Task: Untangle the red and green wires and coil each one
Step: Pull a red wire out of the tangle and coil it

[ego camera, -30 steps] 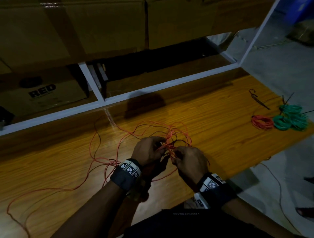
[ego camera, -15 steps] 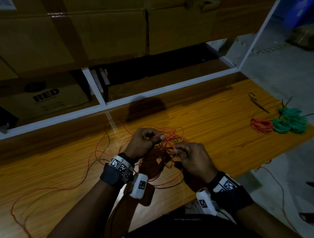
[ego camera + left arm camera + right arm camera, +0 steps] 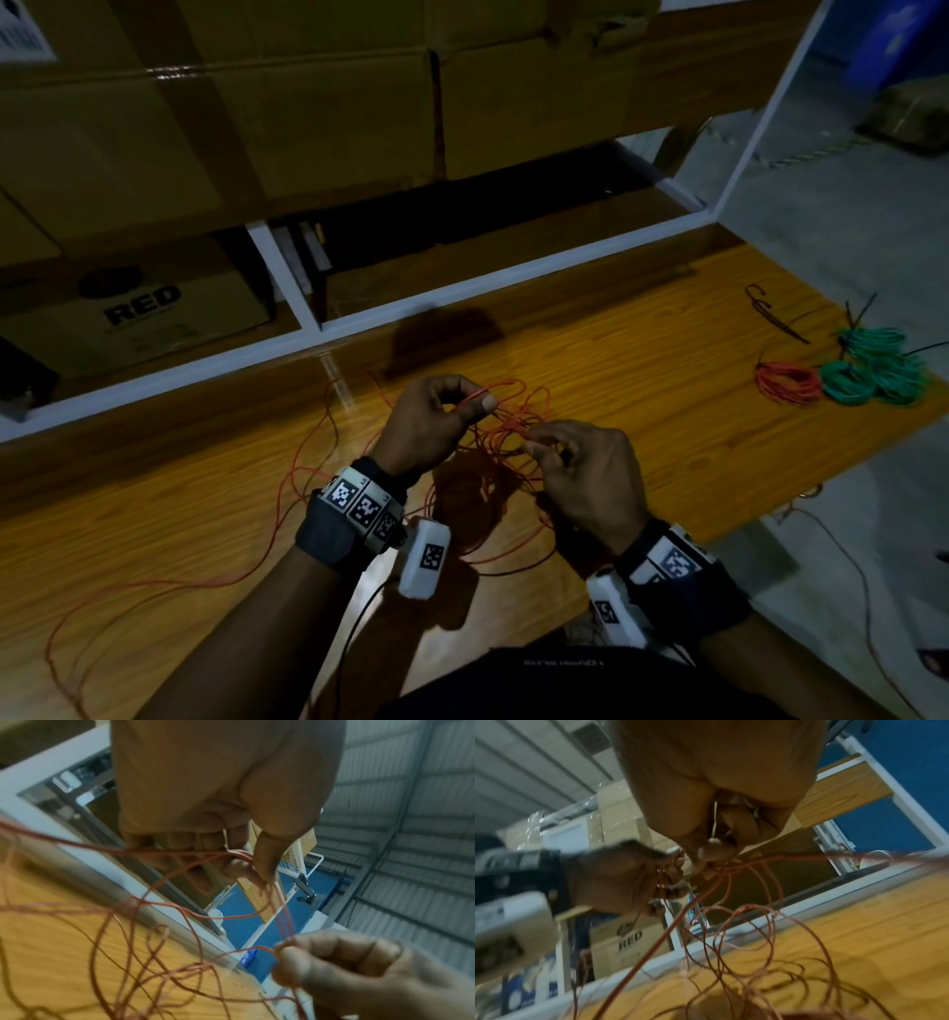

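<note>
A tangle of thin red wire [image 3: 506,437] hangs between both hands above the wooden table [image 3: 642,370], and long red strands [image 3: 287,493] trail left across the wood. My left hand [image 3: 482,402] pinches red wire strands [image 3: 239,855] between thumb and forefinger. Just to its right my right hand [image 3: 534,446] pinches another part of the same tangle [image 3: 721,866]. Dark strands run through the loops under the hands; their colour is too dim to tell.
At the table's far right lie a coiled red wire [image 3: 788,383], coiled green wires [image 3: 873,367] and dark ties [image 3: 775,318]. A white frame rail [image 3: 411,303] and cardboard boxes [image 3: 215,118] stand behind. A wire [image 3: 852,565] hangs past the right edge over the floor.
Both hands have lifted the red tangle off the table and drawn slightly apart. The left hand now pinches a strand higher up.
</note>
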